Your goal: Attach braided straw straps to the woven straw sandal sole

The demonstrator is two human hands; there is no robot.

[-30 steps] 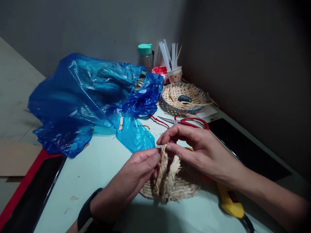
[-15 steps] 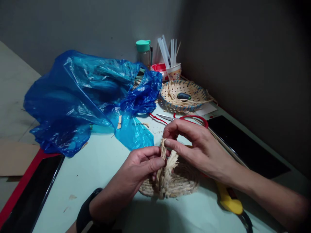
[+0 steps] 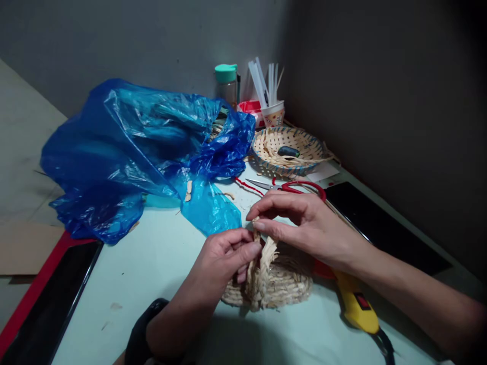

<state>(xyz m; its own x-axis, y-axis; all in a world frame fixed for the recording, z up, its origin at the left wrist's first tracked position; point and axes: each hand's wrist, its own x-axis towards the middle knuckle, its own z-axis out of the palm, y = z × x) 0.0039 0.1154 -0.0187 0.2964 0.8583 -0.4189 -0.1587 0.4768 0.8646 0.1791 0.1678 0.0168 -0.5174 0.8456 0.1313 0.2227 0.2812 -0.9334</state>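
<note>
A round coiled mat of braided straw [image 3: 291, 284] lies on the table, with a straw braid [image 3: 259, 281] standing up from it and ending in a frayed tip. My left hand [image 3: 230, 261] pinches the braid between thumb and fingers, just above the mat. The thumb and index finger of my right hand [image 3: 292, 223] close on the braid's upper end. Part of the braid is hidden by my fingers. Beyond my right hand lie red-handled scissors [image 3: 304, 186], and a yellow tool with a black cord [image 3: 357, 309] is under my right forearm.
A large blue plastic bag [image 3: 152, 147] spreads across the left. At the back stand a green-lidded bottle [image 3: 226, 83] and a paper cup of white sticks [image 3: 273, 114]. A woven basket [image 3: 315, 152] holds a dark thread spool [image 3: 288, 151]. A black panel [image 3: 388, 228] lies at right.
My right hand has shifted slightly left and its fingers have come down over the braid's upper end. My left hand keeps its pinch, moving slightly right. The view has shifted a little.
</note>
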